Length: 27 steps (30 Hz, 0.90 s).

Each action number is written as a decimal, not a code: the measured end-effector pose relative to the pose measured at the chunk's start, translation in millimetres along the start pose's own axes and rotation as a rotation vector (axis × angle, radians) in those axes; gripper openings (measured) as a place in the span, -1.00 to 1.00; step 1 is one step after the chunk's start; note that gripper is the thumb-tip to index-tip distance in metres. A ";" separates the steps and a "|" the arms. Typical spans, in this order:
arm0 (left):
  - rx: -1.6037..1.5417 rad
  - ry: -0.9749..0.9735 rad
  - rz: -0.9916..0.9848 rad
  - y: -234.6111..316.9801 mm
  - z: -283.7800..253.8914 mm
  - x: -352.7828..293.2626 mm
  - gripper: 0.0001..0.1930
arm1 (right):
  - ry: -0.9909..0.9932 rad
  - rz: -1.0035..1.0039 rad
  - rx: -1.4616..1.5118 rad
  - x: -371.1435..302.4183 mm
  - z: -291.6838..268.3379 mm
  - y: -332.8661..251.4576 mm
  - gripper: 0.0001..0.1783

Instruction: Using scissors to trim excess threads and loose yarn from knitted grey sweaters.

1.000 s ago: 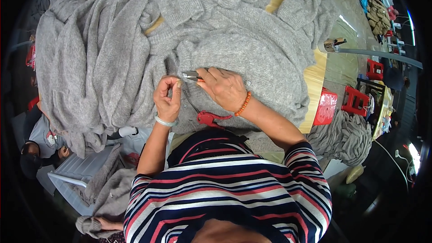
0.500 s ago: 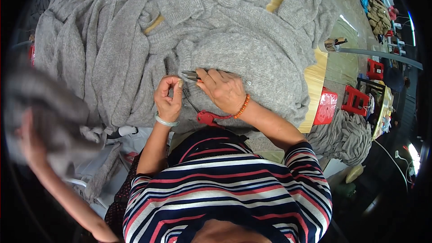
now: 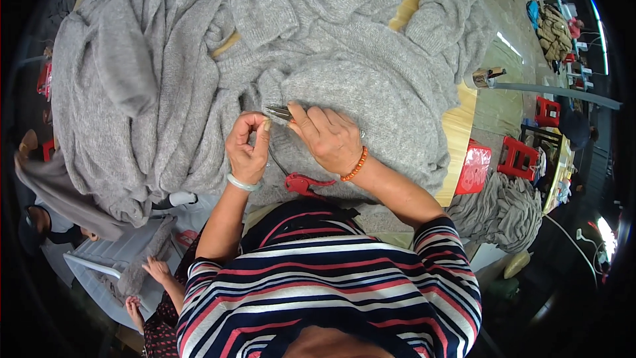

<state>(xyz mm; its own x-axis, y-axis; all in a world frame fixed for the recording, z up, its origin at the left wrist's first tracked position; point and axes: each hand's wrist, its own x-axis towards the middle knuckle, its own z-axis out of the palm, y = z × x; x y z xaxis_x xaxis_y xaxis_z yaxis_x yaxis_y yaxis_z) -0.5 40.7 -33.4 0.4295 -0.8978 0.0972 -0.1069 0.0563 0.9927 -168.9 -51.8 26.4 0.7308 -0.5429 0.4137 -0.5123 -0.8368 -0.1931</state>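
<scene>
My right hand [image 3: 331, 138] is closed round a pair of thread snips [image 3: 278, 112], whose dark metal blades point left toward my other hand. Thumb and forefinger of my left hand [image 3: 248, 149] are pinched together just beside the blade tips. What lies in that pinch is too small to make out. Both hands are over a grey knit garment [image 3: 391, 119] spread across the table. Below them a red object with curved arms [image 3: 306, 183] lies on the knit, and a thin dark cord [image 3: 277, 159] runs up from it between my hands.
More grey knitwear [image 3: 159, 126] covers the wooden table [image 3: 460, 119]. At its right edge stands a metal holder [image 3: 482, 78]. Red stools [image 3: 474, 167] and a grey knit pile [image 3: 500, 212] are at the right. A co-worker's hands [image 3: 158, 269] are at the lower left, by a white crate [image 3: 99, 258].
The co-worker's arm at left has drawn back toward the lower left, and a grey garment there has shifted. My hands stay nearly in place. The view has moved slightly.
</scene>
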 end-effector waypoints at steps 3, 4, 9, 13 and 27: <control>-0.021 -0.004 -0.008 6.4 4.9 8.7 -0.96 | 0.047 -0.044 -0.060 8.6 -3.1 7.0 -0.51; -0.029 0.003 -0.023 11.5 7.3 12.1 -0.96 | 0.051 -0.056 -0.064 11.3 -5.4 8.5 -0.51; -0.102 0.045 -0.080 25.1 17.1 25.6 -0.94 | 0.059 -0.098 -0.163 24.6 -15.9 15.8 -0.49; -0.083 0.016 -0.030 32.7 21.8 28.7 -0.95 | 0.073 -0.106 -0.180 33.9 -23.4 20.8 -0.49; -0.287 0.262 -0.271 -99.5 -161.9 -16.0 -0.95 | 0.096 0.727 -0.157 -41.4 -131.1 156.2 -0.67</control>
<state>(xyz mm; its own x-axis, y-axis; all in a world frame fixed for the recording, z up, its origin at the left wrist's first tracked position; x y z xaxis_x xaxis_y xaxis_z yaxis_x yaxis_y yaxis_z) 148.5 120.2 -122.1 0.6232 -0.7586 -0.1902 0.2765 -0.0137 0.9609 -338.4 -150.7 95.8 0.1444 -0.9404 0.3079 -0.9147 -0.2455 -0.3211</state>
